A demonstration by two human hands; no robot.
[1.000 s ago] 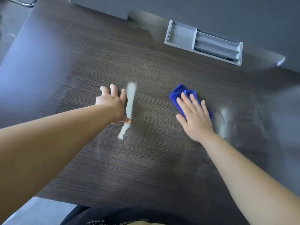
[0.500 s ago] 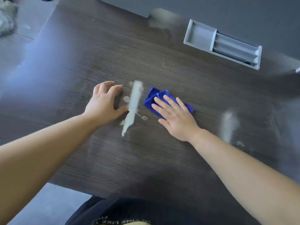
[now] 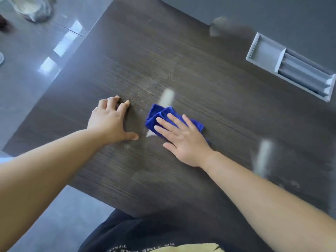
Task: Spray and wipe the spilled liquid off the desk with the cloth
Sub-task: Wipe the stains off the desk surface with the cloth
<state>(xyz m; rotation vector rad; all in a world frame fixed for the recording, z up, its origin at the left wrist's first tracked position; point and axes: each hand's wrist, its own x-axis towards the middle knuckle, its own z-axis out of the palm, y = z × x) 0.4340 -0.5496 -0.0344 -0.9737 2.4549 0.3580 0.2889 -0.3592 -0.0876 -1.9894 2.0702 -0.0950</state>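
A crumpled blue cloth [image 3: 160, 115] lies on the dark wood desk [image 3: 145, 60], pressed flat under the straight fingers of my right hand [image 3: 181, 137]. The cloth covers the middle of a pale streak of spilled liquid [image 3: 167, 96]; the streak's top shows above the cloth and a small tip shows below it. My left hand [image 3: 111, 120] rests on the desk to the left of the cloth, fingers bent at the tips, thumb out, holding nothing. A second pale streak [image 3: 263, 155] lies to the right, beyond my right forearm. No spray bottle is in view.
A grey recessed tray [image 3: 291, 68] is set into the desk at the back right. The desk's left edge runs diagonally beside a glossy grey floor [image 3: 36, 60]. A blurred object [image 3: 34, 8] sits at the top left.
My right hand has slid the cloth leftward onto the central streak, covering its middle. My left hand has shifted left, away from the streak. The camera view has swung to the left.
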